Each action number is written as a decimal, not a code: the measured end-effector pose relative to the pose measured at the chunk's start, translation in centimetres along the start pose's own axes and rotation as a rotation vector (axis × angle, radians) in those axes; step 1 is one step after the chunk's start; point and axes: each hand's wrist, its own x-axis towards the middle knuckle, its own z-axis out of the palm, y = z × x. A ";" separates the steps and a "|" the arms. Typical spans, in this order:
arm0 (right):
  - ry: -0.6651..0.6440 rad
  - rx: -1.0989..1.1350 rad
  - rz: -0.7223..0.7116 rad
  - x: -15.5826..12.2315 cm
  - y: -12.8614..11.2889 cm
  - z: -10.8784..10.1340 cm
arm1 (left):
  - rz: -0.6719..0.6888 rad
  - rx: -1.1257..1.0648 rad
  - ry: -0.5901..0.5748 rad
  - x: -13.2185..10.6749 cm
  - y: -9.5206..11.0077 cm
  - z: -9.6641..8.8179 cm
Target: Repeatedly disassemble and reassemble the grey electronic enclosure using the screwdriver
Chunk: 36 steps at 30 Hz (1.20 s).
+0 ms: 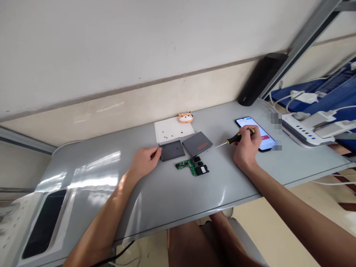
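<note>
My right hand [247, 145] grips a screwdriver [234, 138] with a black and yellow handle, its thin shaft pointing left above the table. My left hand [145, 160] has its fingertips closed at the left edge of a dark grey case half [172, 151], which lies with its hollow side up. Beside it, a second grey case half [197, 144] with an orange-brown mark lies tilted in angle, close to the screwdriver tip. In front of both rests a green circuit board [190, 165] with black parts. Several tiny screws [166, 137] are scattered on a white sheet of paper [160, 127] behind.
An orange dog-face case [185, 118] sits at the paper's back corner. A lit phone [267, 142] lies beyond my right hand. A black cylinder [261, 79] stands at the back right, near a white power strip [306, 130]. Another dark-screened phone [46, 222] is at left.
</note>
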 end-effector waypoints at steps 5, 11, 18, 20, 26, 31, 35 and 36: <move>-0.144 -0.060 -0.117 -1.6 -1.5 -0.1 | 0.012 -0.023 0.000 -0.1 0.0 0.1; -0.273 -0.056 -0.200 -2.2 -1.3 -0.1 | -0.001 -0.036 -0.017 -0.2 0.2 0.0; -0.327 -0.029 -0.171 -2.1 -1.2 0.0 | -0.013 -0.040 -0.040 -0.3 0.3 0.0; -0.295 -0.005 -0.151 -1.9 -1.2 0.1 | -0.009 -0.037 -0.039 -0.3 0.3 0.0; -0.110 0.153 0.063 0.0 -0.1 0.4 | 0.006 -0.045 -0.042 -0.4 0.3 -0.1; -0.196 0.187 0.223 1.1 0.8 0.0 | 0.004 -0.060 -0.030 -0.4 0.1 -0.1; -0.291 0.226 0.228 1.4 0.3 -0.3 | -0.013 -0.060 -0.038 -0.4 -0.2 0.0; -0.312 0.243 0.240 1.6 0.0 -0.4 | -0.018 -0.053 -0.036 -0.3 -0.2 0.1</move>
